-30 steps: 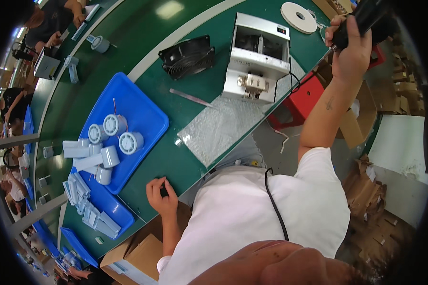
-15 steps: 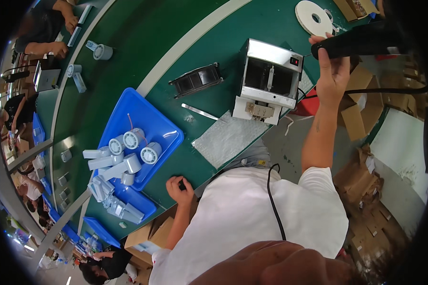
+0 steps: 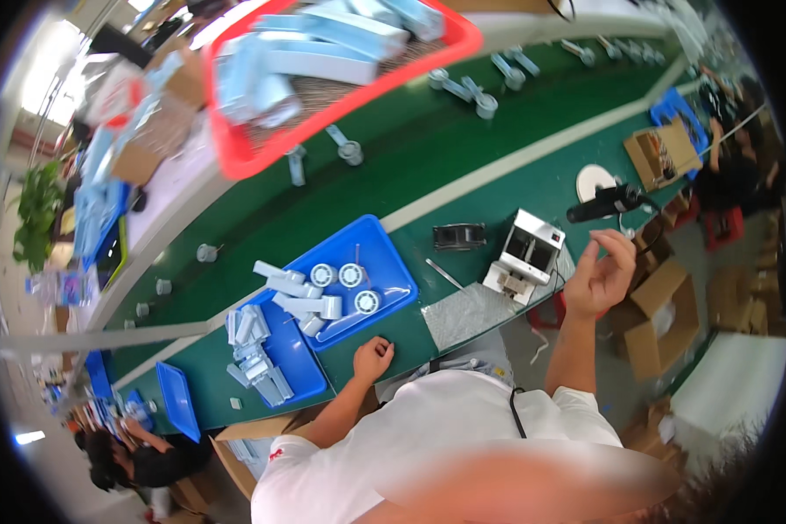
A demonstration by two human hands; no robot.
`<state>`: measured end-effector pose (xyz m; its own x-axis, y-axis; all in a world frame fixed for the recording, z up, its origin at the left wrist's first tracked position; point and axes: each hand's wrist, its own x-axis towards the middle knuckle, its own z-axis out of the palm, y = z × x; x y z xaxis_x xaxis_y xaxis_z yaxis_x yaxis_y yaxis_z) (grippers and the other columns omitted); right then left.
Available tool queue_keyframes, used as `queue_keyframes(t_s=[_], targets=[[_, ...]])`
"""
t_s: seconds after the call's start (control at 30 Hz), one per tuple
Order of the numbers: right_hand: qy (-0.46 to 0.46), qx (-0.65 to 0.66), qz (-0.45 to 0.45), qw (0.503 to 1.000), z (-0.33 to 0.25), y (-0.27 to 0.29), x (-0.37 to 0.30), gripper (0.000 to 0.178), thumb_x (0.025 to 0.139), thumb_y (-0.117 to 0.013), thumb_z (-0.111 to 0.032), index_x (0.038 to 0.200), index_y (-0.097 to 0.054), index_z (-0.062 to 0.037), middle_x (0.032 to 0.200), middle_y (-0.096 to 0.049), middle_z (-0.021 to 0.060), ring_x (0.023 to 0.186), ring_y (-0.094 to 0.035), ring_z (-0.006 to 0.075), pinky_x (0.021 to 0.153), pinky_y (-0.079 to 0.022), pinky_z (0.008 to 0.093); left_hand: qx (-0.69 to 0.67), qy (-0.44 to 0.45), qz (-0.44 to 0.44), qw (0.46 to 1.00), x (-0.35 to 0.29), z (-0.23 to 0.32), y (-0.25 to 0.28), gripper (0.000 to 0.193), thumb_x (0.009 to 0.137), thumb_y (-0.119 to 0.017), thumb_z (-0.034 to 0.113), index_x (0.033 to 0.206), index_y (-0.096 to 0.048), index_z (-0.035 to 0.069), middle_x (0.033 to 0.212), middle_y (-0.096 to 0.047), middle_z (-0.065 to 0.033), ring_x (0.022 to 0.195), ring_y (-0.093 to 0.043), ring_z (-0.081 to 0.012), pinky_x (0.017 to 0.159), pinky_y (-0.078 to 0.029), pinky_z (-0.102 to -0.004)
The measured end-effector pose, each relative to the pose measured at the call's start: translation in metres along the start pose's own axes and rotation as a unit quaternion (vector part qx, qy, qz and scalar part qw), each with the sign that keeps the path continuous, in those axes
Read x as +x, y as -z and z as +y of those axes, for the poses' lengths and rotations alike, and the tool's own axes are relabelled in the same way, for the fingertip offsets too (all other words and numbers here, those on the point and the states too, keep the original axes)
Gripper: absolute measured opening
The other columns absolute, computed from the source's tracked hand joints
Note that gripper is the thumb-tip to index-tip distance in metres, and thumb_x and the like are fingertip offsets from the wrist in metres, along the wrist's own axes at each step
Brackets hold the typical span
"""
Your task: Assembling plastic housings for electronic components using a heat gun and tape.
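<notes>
My right hand (image 3: 604,272) is raised over the table's right edge, fingers loosely bent and thumb apart, holding nothing I can see. Just beyond it hangs a black barrel-shaped tool (image 3: 604,203) with a cord, apart from the fingers. Nearest that hand on the table is a silver boxed machine (image 3: 530,247) with a dark opening. My left hand (image 3: 374,356) rests curled at the table's near edge; what is inside it, if anything, is hidden. Left of it a blue tray (image 3: 391,307) holds several light blue fan parts (image 3: 304,306) with round grilled heads; another blue tray (image 3: 313,384) holds more pieces.
A black square fan (image 3: 459,236), metal tweezers (image 3: 444,273) and a bubble-wrap sheet (image 3: 463,316) lie mid-table. A white reel (image 3: 596,185) and cardboard box (image 3: 662,155) stand far right. A red bin (image 3: 341,96) of light blue parts is overhead left. People work on both sides.
My right hand has come away from the black tool, and its fingers have loosened. My left hand stays at the table edge. The head view has swung, bringing the red bin into sight.
</notes>
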<state>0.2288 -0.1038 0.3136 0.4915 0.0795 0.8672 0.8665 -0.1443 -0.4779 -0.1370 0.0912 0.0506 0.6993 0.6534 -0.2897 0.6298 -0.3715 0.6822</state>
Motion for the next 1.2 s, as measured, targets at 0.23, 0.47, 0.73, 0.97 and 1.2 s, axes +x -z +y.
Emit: queue_keyframes(t_s=[0.23,0.47,0.73,0.97,1.2], targets=[[0.095,0.098,-0.071,0.988,-0.060,-0.104,0.192,0.022,0.085,-0.070,-0.003,0.106,-0.065,0.0023,0.098,-0.069,0.0134,0.086,-0.066,0.0260,0.080,-0.053,0.0316,-0.170,0.174,-0.199,0.949,0.037,-0.016,0.016,0.039,0.094,-0.069,0.037,0.081,-0.069,0.001,0.073,-0.074,-0.0086,0.062,-0.071,-0.0158,0.053,-0.054,-0.0291],[0.219,-0.199,-0.392,0.871,-0.014,-0.267,0.374,0.079,0.086,-0.069,-0.061,0.137,-0.050,-0.0039,0.119,-0.060,0.0250,0.108,-0.061,0.0354,0.092,-0.053,0.0464,-0.220,0.203,-0.183,0.936,0.040,-0.016,0.016,0.039,0.097,-0.067,0.036,0.080,-0.069,0.000,0.070,-0.073,-0.0102,0.057,-0.070,-0.0171,0.048,-0.052,-0.0284],[0.163,-0.290,-0.441,0.834,0.070,-0.381,0.384,0.122,0.066,-0.076,-0.076,0.156,-0.030,-0.0082,0.155,-0.029,0.0318,0.145,-0.027,0.0485,0.118,-0.030,0.0522,-0.231,0.213,-0.164,0.935,0.042,-0.018,0.008,0.039,0.096,-0.066,0.033,0.076,-0.069,0.000,0.067,-0.072,-0.0108,0.055,-0.070,-0.0178,0.050,-0.054,-0.0298],[0.237,-0.217,-0.527,0.787,0.030,-0.405,0.381,0.116,0.062,-0.080,-0.073,0.147,-0.041,-0.0054,0.138,-0.048,0.0311,0.125,-0.050,0.0478,0.105,-0.043,0.0539,-0.236,0.236,-0.162,0.929,0.041,-0.009,0.015,0.038,0.096,-0.067,0.032,0.075,-0.070,0.000,0.066,-0.071,-0.0106,0.055,-0.070,-0.0187,0.052,-0.054,-0.0305],[0.203,-0.258,-0.333,0.884,0.020,-0.412,0.358,0.055,0.086,-0.069,-0.056,0.103,-0.068,-0.0030,0.104,-0.069,0.0217,0.097,-0.066,0.0358,0.084,-0.052,0.0448,-0.212,0.215,-0.166,0.939,0.036,-0.007,0.017,0.040,0.096,-0.066,0.033,0.075,-0.070,0.000,0.066,-0.072,-0.0101,0.055,-0.070,-0.0185,0.055,-0.055,-0.0308]])
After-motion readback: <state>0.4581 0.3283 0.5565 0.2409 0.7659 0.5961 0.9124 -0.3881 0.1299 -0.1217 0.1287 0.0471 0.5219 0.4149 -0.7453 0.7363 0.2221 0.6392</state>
